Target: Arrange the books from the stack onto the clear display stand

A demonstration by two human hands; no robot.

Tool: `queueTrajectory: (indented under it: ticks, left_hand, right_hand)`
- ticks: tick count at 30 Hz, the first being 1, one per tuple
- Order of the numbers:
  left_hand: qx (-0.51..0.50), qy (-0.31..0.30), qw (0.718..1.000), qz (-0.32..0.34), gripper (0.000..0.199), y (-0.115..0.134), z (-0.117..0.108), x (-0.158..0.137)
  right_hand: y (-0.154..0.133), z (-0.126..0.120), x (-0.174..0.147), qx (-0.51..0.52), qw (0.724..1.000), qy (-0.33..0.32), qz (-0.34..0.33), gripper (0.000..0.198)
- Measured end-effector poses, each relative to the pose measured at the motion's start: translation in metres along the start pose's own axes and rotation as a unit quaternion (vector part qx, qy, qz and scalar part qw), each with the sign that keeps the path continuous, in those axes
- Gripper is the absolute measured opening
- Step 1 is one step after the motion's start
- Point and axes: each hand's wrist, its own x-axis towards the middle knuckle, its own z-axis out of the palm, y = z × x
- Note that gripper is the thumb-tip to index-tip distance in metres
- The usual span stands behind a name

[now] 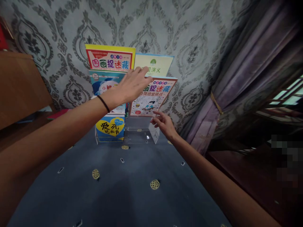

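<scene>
A picture book with a reddish-brown border (149,101) leans in the right half of a clear acrylic book rack (155,135). At its upper left corner, my left hand (135,84) is closed over the top edge; the thumb is hidden. My right hand (165,125) is by the book's lower right edge, fingers apart and partly bent, the index fingertip at or very near the cover. Behind stands a pale green book (163,61). The left half bears a yellow-and-red picture book (110,50), a teal book (94,85) and a blue book with a yellow heart (111,127).
The rack stands on a dark blue cloth (123,195) with a pineapple print, against a patterned wall (194,60). To the right hangs a tied purple curtain (220,78). A brown wooden box-like piece (22,85) is at the left, with a pink-red item (58,114) near it.
</scene>
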Motion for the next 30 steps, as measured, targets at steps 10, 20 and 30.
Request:
queueTrajectory:
  ticks: [10, 20, 30]
  left_hand:
    - [0.019, -0.057, 0.989, 0.134, 0.038, 0.072, 0.009, -0.182]
    - [-0.017, -0.197, 0.963, -0.183, 0.035, -0.068, 0.077, -0.330]
    - [0.000, -0.177, 0.930, -0.321, 0.054, -0.168, 0.157, -0.288]
  right_hand:
    - [0.027, 0.058, -0.093, -0.067, 0.973, -0.221, -0.002, 0.035]
    - [-0.017, 0.188, -0.147, -0.066, 0.916, -0.395, -0.009, 0.037]
    - [-0.025, 0.269, -0.174, -0.007, 0.928, -0.371, 0.025, 0.045]
